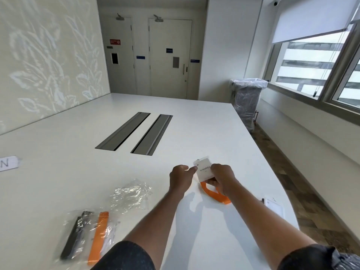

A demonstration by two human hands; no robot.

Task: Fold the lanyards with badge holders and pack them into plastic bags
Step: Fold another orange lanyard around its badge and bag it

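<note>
A white badge holder (202, 169) with printed text is lifted a little above the white table (194, 123). My right hand (222, 178) grips its right side and lower edge, with the orange lanyard (216, 194) trailing from under that hand onto the table. My left hand (180, 177) pinches the badge holder's left edge with thumb and forefinger. An empty clear plastic bag (131, 193) lies crumpled to the left of my left arm. Nearer me at the left lie clear bags holding a folded black lanyard (75, 237) and a folded orange lanyard (98, 237).
Another white badge holder (273, 206) lies near the table's right edge. Two grey cable slots (134, 132) are set into the table's middle. A white label (7, 163) sits at the far left. A lined bin (247, 100) stands beyond the table by the window.
</note>
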